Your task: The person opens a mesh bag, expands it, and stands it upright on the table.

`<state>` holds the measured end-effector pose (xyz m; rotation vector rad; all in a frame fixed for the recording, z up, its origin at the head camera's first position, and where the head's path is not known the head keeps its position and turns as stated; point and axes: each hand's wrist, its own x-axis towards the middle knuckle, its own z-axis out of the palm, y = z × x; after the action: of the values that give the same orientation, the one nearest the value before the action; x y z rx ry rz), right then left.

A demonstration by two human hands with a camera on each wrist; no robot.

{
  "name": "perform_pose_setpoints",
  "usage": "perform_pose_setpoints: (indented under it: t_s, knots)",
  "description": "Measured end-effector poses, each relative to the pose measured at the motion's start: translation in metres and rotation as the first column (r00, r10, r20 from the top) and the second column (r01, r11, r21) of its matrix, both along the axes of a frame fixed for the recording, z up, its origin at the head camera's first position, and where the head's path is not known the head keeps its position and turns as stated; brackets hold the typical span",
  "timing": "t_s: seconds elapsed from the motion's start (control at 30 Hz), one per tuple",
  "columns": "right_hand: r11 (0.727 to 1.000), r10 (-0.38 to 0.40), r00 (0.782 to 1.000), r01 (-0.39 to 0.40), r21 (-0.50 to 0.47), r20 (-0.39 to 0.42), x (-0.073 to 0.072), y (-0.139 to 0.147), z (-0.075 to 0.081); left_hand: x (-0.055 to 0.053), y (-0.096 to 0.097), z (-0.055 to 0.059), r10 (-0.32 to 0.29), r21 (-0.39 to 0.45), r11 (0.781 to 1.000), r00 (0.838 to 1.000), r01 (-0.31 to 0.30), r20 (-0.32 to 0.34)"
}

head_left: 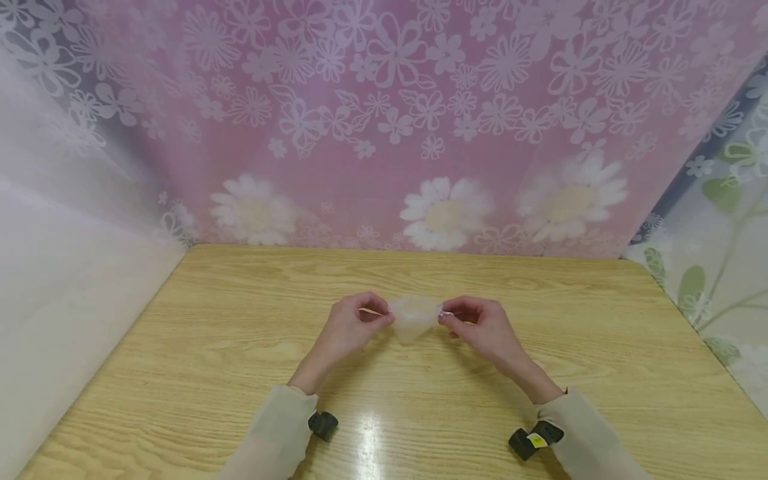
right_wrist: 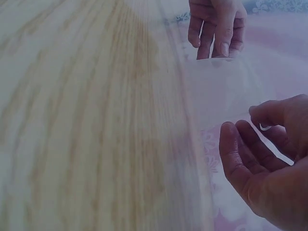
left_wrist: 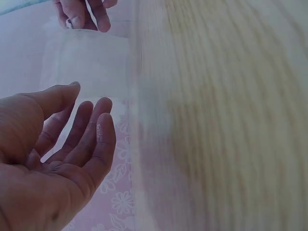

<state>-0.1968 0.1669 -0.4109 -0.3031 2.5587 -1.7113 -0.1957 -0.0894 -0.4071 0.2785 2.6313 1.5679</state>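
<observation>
A small, thin, translucent whitish sheet (head_left: 414,315), which looks like plastic film or a small bag, is stretched between the two hands above the table. My left hand (head_left: 355,325) pinches its left edge between thumb and fingertips. On the opposite edge, my right hand (head_left: 487,328) pinches it likewise, and a shiny white bit of edge shows at the thumb. In the left wrist view the film (left_wrist: 94,62) spans flat between both hands. The right wrist view shows the same film (right_wrist: 221,91), its lower part hanging free. Whether it has one layer or two, I cannot tell.
Beneath the hands lies a light wood-grain table (head_left: 240,373). A pink flowered curtain (head_left: 348,173) hangs along its far edge, with pale cloth (head_left: 78,267) at the left and leaf-patterned cloth (head_left: 732,267) at the right. Each wrist carries a black camera (head_left: 324,425).
</observation>
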Motion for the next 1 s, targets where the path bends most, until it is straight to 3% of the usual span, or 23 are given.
perform_pose_setpoints:
  t_s: [0.33, 0.77, 1.0]
  knots:
    - [0.999, 0.024, 0.999, -0.025, 0.025, 0.043, 0.001, 0.001, -0.004, -0.001, -0.004, -0.002, -0.042, -0.056, 0.997, 0.998, 0.044, 0.047]
    - [0.996, 0.063, 0.996, -0.066, 0.052, 0.054, 0.004, 0.003, -0.001, -0.001, -0.01, -0.005, -0.087, -0.038, 0.995, 0.994, 0.09, 0.072]
    - [0.988, 0.065, 0.998, -0.065, 0.138, 0.002, 0.01, 0.014, 0.003, 0.002, -0.028, -0.01, -0.108, -0.024, 0.994, 0.989, 0.111, 0.096]
